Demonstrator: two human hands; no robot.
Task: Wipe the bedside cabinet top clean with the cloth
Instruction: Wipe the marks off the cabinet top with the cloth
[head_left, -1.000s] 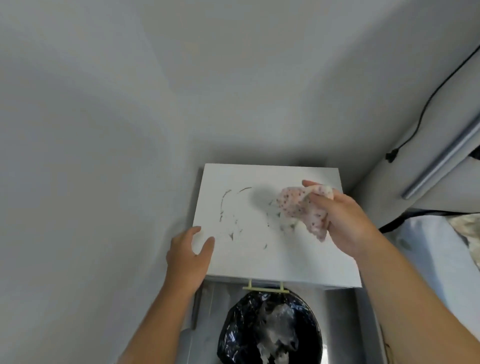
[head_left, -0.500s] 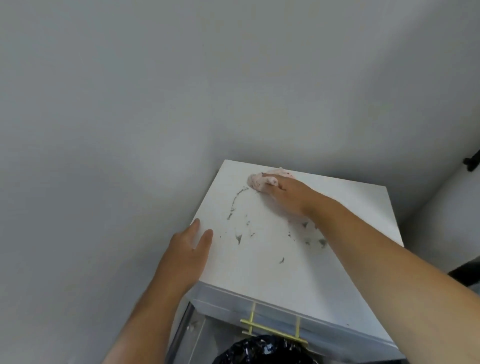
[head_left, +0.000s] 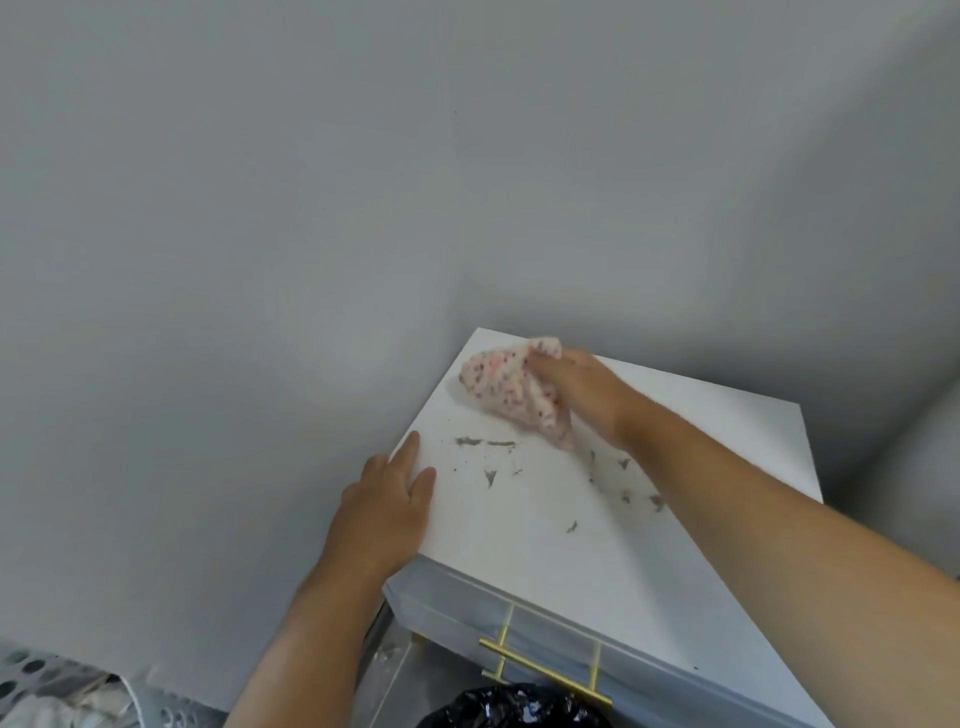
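The white bedside cabinet top (head_left: 727, 467) fills the lower right, set into a wall corner. Dark grey smears and flecks (head_left: 485, 443) lie across its middle. A bunched pink-speckled white cloth (head_left: 511, 392) rests on the top near the far left corner, with my right hand (head_left: 582, 389) pressing on it and gripping it. My left hand (head_left: 387, 512) lies flat on the cabinet's left edge, fingers apart, holding nothing.
Grey walls (head_left: 311, 234) stand close behind and to the left of the cabinet. A drawer front with a brass bar handle (head_left: 545, 670) faces me. A black bin bag (head_left: 511, 709) sits below it. A perforated white basket (head_left: 47, 691) is at the bottom left.
My right hand brought the cloth down onto the top and over to the far left corner, then dragged it slightly nearer. The long curved smear at the left is gone. My left hand stayed on the edge.
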